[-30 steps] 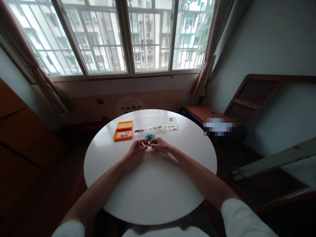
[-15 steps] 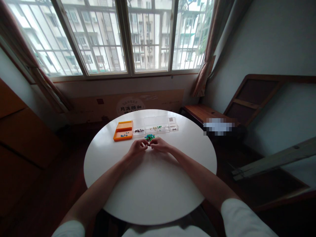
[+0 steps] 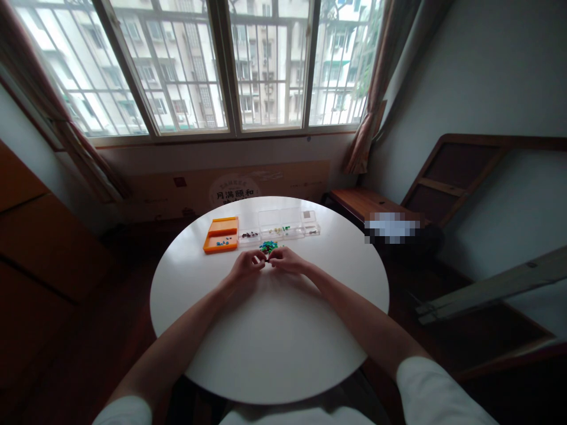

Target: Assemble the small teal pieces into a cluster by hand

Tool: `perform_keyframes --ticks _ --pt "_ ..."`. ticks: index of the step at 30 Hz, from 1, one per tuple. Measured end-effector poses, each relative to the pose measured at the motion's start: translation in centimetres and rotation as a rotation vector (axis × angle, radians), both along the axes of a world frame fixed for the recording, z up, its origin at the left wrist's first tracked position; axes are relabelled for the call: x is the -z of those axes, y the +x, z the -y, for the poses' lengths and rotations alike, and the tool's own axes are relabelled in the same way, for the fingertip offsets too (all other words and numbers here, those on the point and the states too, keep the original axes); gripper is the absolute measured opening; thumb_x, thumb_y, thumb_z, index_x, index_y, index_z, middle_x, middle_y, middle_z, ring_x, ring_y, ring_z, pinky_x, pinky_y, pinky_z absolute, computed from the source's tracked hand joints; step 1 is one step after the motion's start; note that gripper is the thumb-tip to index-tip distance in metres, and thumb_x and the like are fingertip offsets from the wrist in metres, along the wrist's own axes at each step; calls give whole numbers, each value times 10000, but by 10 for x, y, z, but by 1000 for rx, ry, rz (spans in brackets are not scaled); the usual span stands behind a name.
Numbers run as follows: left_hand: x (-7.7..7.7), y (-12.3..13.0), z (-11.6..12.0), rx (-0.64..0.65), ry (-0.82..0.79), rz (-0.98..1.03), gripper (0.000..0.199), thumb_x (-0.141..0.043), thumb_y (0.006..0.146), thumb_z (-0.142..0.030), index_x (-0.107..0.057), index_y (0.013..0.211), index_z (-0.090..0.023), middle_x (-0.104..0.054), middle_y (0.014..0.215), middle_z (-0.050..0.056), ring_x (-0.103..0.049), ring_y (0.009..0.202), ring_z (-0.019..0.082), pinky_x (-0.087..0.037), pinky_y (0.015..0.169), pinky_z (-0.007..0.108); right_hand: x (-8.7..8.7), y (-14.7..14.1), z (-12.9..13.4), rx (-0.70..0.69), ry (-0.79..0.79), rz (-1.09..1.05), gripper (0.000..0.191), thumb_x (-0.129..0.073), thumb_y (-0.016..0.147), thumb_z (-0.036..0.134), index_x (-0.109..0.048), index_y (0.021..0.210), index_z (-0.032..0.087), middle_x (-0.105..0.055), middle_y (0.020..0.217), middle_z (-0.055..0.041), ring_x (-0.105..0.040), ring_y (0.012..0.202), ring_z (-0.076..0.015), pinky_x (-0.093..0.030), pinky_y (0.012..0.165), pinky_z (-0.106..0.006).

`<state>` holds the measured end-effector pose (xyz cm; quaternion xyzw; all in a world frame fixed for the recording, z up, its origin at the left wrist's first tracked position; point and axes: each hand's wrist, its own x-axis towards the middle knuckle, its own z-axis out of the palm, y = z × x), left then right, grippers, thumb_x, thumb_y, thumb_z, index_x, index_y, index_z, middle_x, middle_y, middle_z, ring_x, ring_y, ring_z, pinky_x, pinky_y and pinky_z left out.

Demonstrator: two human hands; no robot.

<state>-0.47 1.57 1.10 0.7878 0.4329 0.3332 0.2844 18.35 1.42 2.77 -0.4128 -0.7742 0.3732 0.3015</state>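
My left hand (image 3: pixel 248 263) and my right hand (image 3: pixel 286 260) meet near the middle of the white round table. Between their fingertips is a small dark piece (image 3: pixel 267 261), too small to name, and the fingers of both hands are closed in a pinch on it. Just beyond the fingertips lies a pile of tiny blue and green pieces (image 3: pixel 268 246). An orange tray (image 3: pixel 205 248) stands to the left with several blue pieces in it. Behind the pile a clear plastic compartment box (image 3: pixel 292 233) holds small brown, pale and green pieces in separate sections.
The white table (image 3: pixel 266 354) ends in a rounded edge on all sides. Past its right edge stands a low wooden bench (image 3: pixel 367 200) with a blurred-out item on it. A barred window (image 3: pixel 270 65) and a printed cardboard panel (image 3: pixel 283 180) are beyond the table.
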Motion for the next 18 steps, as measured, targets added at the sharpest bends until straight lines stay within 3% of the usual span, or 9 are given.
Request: perform_keyframes --ticks 18 --pt "-3 1 1 -9 19 -21 174 -568 711 -219 -678 824 -145 -641 665 10 -540 548 91 -384 489 165 1 0 -1 -6 13 1 191 -522 686 165 -678 766 90 -619 643 -23 -517 587 -105 -359 542 -200"
